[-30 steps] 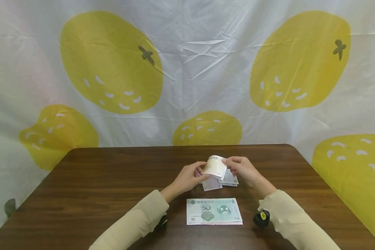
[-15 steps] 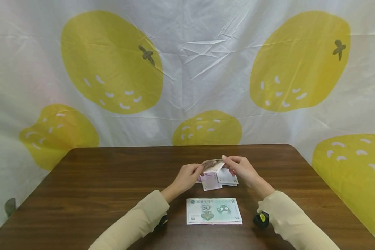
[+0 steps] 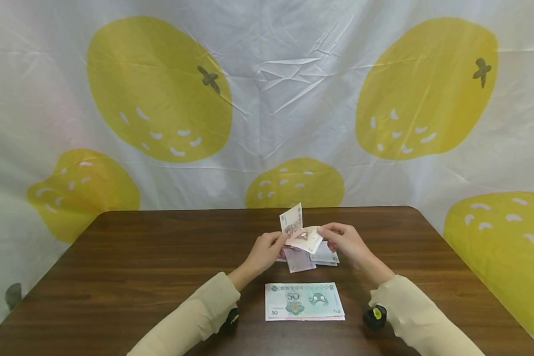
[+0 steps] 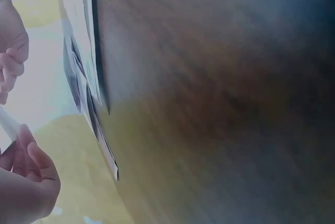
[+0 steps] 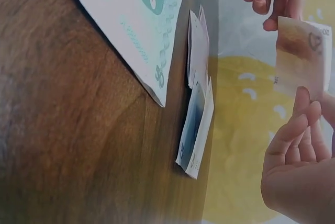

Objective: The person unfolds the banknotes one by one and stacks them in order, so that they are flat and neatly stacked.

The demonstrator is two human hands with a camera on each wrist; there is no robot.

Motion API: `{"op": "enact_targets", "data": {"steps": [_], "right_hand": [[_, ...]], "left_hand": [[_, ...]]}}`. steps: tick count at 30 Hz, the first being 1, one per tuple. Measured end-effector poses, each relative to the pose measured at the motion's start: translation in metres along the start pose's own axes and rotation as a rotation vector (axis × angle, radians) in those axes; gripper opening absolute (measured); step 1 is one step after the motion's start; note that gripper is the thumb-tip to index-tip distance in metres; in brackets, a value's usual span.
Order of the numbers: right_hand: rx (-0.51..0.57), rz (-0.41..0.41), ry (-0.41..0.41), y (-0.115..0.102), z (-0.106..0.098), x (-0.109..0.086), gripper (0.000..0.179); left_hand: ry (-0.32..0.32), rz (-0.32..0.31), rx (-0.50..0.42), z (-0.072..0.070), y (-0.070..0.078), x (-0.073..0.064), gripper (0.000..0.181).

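Observation:
A creased, brownish play banknote point(image 3: 307, 238) is held above the table between my two hands, with its left half standing up and its right half slanting toward the right hand. The figure 20 shows on it in the right wrist view. My left hand point(image 3: 263, 253) pinches it near the crease, thumb on top. At its right end, my right hand point(image 3: 351, 244) pinches the edge between thumb and fingers. Below lie folded notes, one purplish point(image 3: 300, 261) and one bluish point(image 3: 324, 254), partly hidden by the held note. In the right wrist view both hands point(image 5: 296, 166) appear beside the note.
Nearer the front edge, a green 50 note point(image 3: 305, 301) lies flat, with a pinkish edge of another beneath it. The dark wooden table point(image 3: 160, 257) spreads out on both sides. Behind it hangs a white cloth point(image 3: 289, 113) printed with yellow fruit.
The held note was curled over, then tipped back; now it is partly unfolded, with one half raised upright. The hands have barely moved, and the notes on the table stay put.

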State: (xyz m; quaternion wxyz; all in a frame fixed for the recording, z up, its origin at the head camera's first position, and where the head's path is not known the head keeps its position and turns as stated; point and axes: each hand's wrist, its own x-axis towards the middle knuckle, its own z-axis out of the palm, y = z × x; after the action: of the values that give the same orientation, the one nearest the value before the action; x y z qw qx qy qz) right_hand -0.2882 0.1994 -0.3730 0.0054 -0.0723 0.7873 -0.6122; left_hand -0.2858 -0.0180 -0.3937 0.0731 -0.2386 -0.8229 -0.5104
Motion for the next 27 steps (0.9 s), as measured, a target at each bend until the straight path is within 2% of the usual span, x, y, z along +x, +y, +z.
{"op": "enact_targets", "data": {"steps": [4,7,13,17,20,22,24,27], "right_hand": [[0.017,0.008,0.001,0.0,-0.001,-0.002,0.034],[0.033,0.016,-0.006,0.002,-0.003,-0.003,0.034],[0.025,0.019,-0.021,0.006,-0.008,-0.005,0.033],[0.015,0.004,-0.04,0.008,-0.01,-0.007,0.034],[-0.01,-0.004,-0.056,0.008,-0.013,-0.008,0.033],[-0.032,-0.003,-0.064,0.009,-0.014,-0.01,0.032],[-0.052,-0.006,-0.078,0.008,-0.017,-0.011,0.032],[-0.074,-0.005,-0.102,0.008,-0.019,-0.013,0.033]], "left_hand": [[0.03,-0.048,-0.077,0.0,-0.001,0.0,0.028],[0.03,-0.069,-0.115,0.0,-0.002,0.0,0.023],[0.033,-0.069,-0.152,0.0,-0.003,0.0,0.019],[0.056,-0.063,-0.256,-0.003,0.001,-0.003,0.035],[0.076,-0.06,-0.331,-0.009,0.011,-0.006,0.055],[0.082,-0.059,-0.348,-0.014,0.018,-0.009,0.064],[0.072,-0.066,-0.349,-0.018,0.025,-0.011,0.065],[0.043,-0.075,-0.331,-0.022,0.028,-0.013,0.057]]}}
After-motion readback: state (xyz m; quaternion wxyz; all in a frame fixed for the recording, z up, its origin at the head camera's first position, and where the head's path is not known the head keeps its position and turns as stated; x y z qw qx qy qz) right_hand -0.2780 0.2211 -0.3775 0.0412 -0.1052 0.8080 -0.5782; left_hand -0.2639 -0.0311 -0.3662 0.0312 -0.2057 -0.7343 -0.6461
